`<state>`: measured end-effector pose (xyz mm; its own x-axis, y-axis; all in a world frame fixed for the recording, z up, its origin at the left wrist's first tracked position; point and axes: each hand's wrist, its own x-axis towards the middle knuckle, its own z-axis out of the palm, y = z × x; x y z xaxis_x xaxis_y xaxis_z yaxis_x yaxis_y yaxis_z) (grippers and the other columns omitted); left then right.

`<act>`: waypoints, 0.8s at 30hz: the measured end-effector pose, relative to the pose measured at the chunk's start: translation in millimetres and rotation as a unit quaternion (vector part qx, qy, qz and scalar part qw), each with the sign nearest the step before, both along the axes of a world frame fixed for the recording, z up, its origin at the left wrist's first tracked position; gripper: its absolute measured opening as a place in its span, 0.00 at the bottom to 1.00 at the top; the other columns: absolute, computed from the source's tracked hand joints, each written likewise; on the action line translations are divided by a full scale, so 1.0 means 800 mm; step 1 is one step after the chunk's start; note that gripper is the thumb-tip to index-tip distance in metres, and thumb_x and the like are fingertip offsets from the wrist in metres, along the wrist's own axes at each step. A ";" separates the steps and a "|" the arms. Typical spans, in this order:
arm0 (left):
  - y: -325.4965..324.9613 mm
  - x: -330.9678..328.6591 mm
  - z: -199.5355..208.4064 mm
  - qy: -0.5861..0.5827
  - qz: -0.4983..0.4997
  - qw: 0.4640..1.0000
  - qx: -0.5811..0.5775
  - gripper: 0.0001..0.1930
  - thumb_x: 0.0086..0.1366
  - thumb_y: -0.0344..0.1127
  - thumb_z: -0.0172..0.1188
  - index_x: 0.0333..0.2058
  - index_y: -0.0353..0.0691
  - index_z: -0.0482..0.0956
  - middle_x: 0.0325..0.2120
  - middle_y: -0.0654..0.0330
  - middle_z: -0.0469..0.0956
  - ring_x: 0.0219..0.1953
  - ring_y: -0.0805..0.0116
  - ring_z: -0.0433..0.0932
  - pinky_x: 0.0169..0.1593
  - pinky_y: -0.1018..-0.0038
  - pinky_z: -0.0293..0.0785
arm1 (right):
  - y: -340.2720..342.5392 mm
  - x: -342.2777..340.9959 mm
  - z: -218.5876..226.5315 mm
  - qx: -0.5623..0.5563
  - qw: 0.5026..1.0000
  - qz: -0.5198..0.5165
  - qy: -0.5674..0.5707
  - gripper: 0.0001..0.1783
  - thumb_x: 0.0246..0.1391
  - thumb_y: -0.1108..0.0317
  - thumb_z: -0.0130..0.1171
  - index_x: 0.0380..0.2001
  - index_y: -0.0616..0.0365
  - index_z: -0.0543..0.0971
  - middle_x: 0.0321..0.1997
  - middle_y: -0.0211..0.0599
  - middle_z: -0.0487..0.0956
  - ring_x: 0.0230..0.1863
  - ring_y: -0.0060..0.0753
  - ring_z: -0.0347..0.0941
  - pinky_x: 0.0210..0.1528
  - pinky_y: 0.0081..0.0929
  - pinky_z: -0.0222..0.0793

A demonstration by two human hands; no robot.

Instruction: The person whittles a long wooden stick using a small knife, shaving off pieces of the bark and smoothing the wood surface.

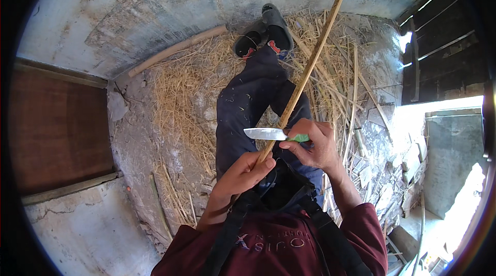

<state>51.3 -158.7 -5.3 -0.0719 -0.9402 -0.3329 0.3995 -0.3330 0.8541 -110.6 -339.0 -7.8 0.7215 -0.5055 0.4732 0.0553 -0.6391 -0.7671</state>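
Observation:
A long, thin wooden pole (313, 59) slants from my lap up past the far edge of the view. My left hand (247, 173) is closed around its lower part, thumb lying along it. My right hand (316, 144) grips the green handle of a knife (264, 134). The knife's pale blade points left and lies across the pole, just above my left hand. Whether the edge bites into the wood cannot be made out. The pole's lower end is hidden behind my left hand and forearm.
My dark-trousered legs (248, 95) stretch ahead to black shoes (276, 28). Loose straw and shavings (181, 100) cover the floor, with long strips (355, 90) on the right. A thicker round pole (175, 51) lies along the far wall. Rubble (408, 165) lies at the right.

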 end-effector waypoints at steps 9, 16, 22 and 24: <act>0.001 -0.010 0.004 -0.138 0.040 0.989 0.019 0.24 0.82 0.50 0.52 0.29 0.39 0.70 0.17 0.75 0.59 0.22 0.84 0.55 0.25 0.74 0.51 | -0.005 -0.001 0.025 -0.003 0.981 0.034 0.189 0.24 0.56 0.55 0.72 0.48 0.59 0.79 0.28 0.46 0.83 0.29 0.54 0.83 0.31 0.45 0.76; -0.009 -0.015 0.025 -0.314 0.034 0.949 0.005 0.20 0.82 0.47 0.52 0.42 0.31 0.76 0.15 0.58 0.64 0.17 0.73 0.64 0.24 0.67 0.57 | -0.006 -0.002 0.014 0.011 0.979 -0.037 0.201 0.16 0.47 0.70 0.65 0.43 0.57 0.82 0.25 0.47 0.81 0.29 0.59 0.81 0.32 0.47 0.74; -0.028 -0.027 0.031 -0.427 0.028 0.903 -0.031 0.18 0.81 0.43 0.54 0.48 0.29 0.76 0.18 0.46 0.75 0.20 0.46 0.78 0.25 0.56 0.67 | -0.004 0.009 -0.002 0.039 0.990 -0.065 0.118 0.12 0.46 0.78 0.58 0.37 0.60 0.81 0.32 0.46 0.82 0.33 0.62 0.80 0.36 0.48 0.75; -0.032 -0.029 0.028 -0.459 0.035 0.886 -0.050 0.17 0.80 0.41 0.54 0.51 0.28 0.76 0.19 0.43 0.76 0.22 0.42 0.80 0.26 0.55 0.68 | -0.009 0.008 -0.008 0.024 0.992 -0.072 0.100 0.11 0.46 0.77 0.59 0.36 0.61 0.81 0.32 0.47 0.82 0.32 0.62 0.79 0.35 0.49 0.75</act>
<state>28.2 -184.6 16.8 0.2465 -0.9597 -0.1347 -0.4628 -0.2387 0.8537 -104.1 -346.1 -14.4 0.7175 -0.6284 0.3006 -0.1910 -0.5925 -0.7826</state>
